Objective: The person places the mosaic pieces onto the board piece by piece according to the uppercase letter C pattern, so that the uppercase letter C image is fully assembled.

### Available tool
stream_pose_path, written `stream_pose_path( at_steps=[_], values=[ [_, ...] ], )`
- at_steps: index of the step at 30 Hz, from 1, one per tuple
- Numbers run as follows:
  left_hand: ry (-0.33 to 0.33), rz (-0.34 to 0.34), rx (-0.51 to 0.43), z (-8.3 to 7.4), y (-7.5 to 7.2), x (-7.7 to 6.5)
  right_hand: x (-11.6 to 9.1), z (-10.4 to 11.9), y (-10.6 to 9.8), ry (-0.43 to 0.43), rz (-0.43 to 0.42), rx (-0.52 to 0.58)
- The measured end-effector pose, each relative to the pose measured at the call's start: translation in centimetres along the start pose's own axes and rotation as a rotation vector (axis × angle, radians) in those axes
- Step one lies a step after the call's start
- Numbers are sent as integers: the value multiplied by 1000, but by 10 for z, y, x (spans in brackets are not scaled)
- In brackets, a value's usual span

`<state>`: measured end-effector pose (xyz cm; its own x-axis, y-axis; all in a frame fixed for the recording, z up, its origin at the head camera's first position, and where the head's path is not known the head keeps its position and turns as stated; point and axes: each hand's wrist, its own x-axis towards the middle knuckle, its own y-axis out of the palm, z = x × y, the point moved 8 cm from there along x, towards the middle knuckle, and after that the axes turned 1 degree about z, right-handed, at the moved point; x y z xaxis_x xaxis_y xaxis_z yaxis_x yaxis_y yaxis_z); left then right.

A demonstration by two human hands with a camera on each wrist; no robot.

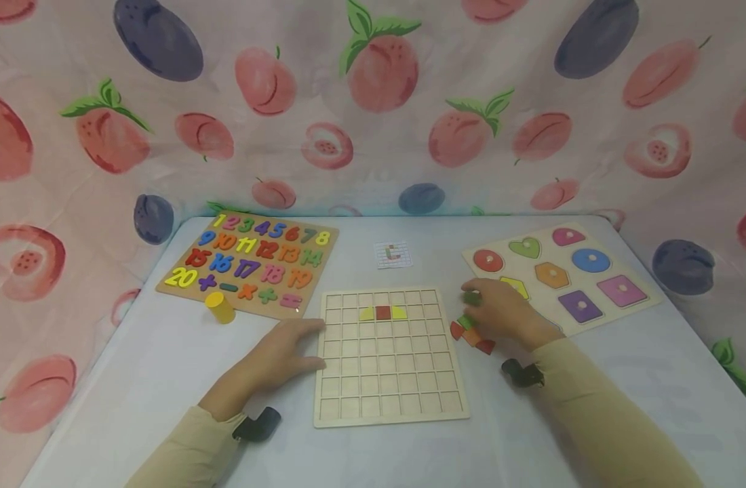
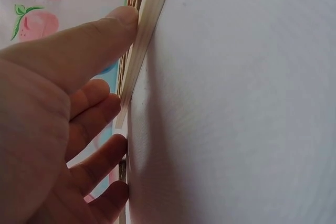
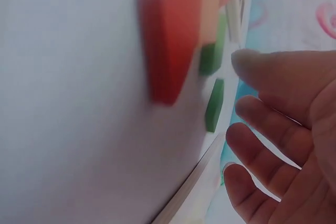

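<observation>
Head view: we note the grid board [image 1: 382, 366] at mid-table, a red square [image 1: 383, 312] between two yellow pieces [image 1: 367, 314] in its upper part, the left hand [image 1: 275, 362] at its left edge, the right hand [image 1: 501, 312] above small blocks [image 1: 473, 337] beside its right edge. Left wrist view: we see the thumb [image 2: 125, 18] against the board's edge, fingers [image 2: 100, 124] loose, nothing grasped. Right wrist view: we record a released grip, fingertips [image 3: 245, 107] near a lone green block [image 3: 214, 106].
</observation>
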<state>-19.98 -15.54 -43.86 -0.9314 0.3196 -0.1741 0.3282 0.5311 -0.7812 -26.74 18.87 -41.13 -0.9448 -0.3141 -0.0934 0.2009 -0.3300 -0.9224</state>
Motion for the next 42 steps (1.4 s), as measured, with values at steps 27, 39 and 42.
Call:
stream_pose_path(
  at_steps=[27,39,42],
  values=[
    [24,-8,0,-1,0,2,-1,-16,1,124,27,29],
    [21,-8,7,-1,-1,1,-2,7,-4,11,-14,0],
    [13,-5,6,0,-1,0,-1,13,-2,-14,-11,-2]
  ],
)
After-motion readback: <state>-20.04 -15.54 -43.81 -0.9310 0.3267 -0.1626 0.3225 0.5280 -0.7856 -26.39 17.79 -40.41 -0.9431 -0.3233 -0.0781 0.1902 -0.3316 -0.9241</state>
